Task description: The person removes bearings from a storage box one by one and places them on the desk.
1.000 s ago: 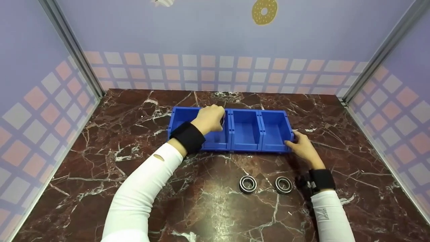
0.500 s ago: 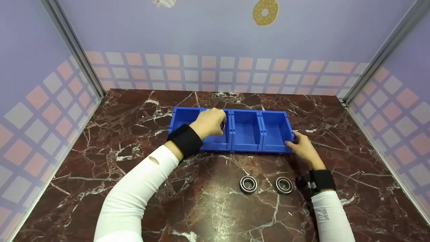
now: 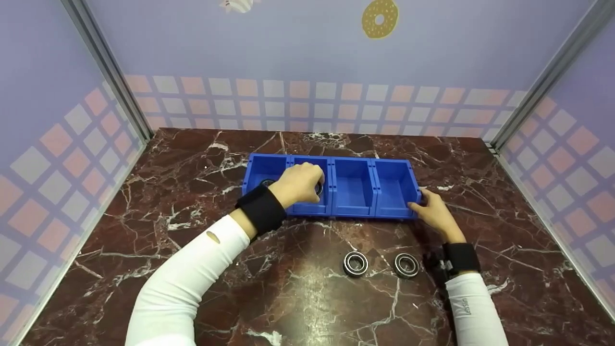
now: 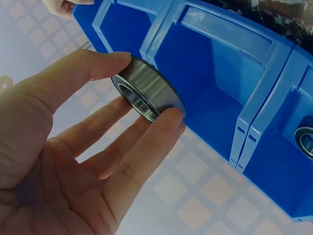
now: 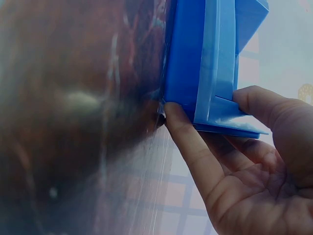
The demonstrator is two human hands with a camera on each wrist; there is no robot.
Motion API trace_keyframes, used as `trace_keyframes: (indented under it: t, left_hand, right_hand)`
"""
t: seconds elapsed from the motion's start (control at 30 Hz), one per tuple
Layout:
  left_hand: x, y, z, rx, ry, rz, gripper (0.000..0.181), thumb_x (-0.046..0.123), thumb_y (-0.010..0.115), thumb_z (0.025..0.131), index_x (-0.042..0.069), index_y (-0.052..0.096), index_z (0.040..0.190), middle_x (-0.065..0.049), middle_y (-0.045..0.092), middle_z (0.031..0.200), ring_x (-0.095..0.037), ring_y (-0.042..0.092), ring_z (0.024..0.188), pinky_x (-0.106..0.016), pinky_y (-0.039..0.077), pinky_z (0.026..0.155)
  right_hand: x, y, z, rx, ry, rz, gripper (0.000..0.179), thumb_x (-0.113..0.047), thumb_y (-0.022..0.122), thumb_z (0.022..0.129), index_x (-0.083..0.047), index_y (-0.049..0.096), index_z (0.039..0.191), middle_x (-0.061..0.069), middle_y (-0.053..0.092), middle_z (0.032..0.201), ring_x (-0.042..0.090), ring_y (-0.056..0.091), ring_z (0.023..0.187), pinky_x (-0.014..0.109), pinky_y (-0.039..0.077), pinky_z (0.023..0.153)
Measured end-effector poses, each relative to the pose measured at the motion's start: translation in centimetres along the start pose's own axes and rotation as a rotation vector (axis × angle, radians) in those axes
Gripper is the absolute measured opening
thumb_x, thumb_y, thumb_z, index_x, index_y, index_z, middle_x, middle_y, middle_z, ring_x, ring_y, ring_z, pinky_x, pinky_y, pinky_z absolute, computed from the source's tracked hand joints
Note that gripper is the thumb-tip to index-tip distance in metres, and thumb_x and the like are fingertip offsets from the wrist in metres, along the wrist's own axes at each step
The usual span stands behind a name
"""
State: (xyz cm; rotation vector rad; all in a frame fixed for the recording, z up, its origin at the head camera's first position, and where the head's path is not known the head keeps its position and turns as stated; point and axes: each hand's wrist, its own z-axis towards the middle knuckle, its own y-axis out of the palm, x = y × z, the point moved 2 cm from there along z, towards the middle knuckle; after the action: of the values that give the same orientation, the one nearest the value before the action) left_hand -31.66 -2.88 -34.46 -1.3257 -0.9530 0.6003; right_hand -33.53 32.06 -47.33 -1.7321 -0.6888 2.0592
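Observation:
A ball bearing (image 4: 149,88) is pinched between the thumb and fingers of my left hand (image 3: 299,184), tilted over the second compartment from the left of a blue four-part storage bin (image 3: 353,211). Only its dark edge shows past the fingers in the head view. The leftmost compartment has another bearing (image 4: 305,139) in it, partly covered by my wrist in the head view. At the bin's right end, my right hand (image 3: 434,211) grips the side wall, with the thumb (image 5: 257,103) on the rim and the fingers outside and below.
Two more bearings, a left one (image 3: 355,264) and a right one (image 3: 406,265), lie flat on the marbled table (image 3: 288,307) in front of the bin. Patterned panels (image 3: 326,53) enclose the table at the back and both sides.
My left hand has shifted slightly toward me with the bearing, and the bearing in the leftmost compartment has come into view beside my wrist. My right hand stays on the bin's end.

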Motion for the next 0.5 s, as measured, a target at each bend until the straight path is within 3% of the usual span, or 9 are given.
trace_keyframes:
  t: [0.5]
  left_hand:
    - [-0.4, 0.8, -1.6, 0.002, 0.017, -0.030, 0.027, 0.005, 0.080, 0.082, 0.000, 0.076, 0.108, -0.016, 0.072, 0.110, -0.033, 0.068, 0.100, -0.049, 0.057, 0.085]
  right_hand:
    - [-0.3, 0.0, -0.1, -0.014, 0.025, 0.004, 0.050, 0.006, 0.059, 0.098, 0.024, 0.042, 0.141, 0.039, 0.060, 0.126, 0.016, 0.060, 0.094, 0.013, 0.047, 0.074]
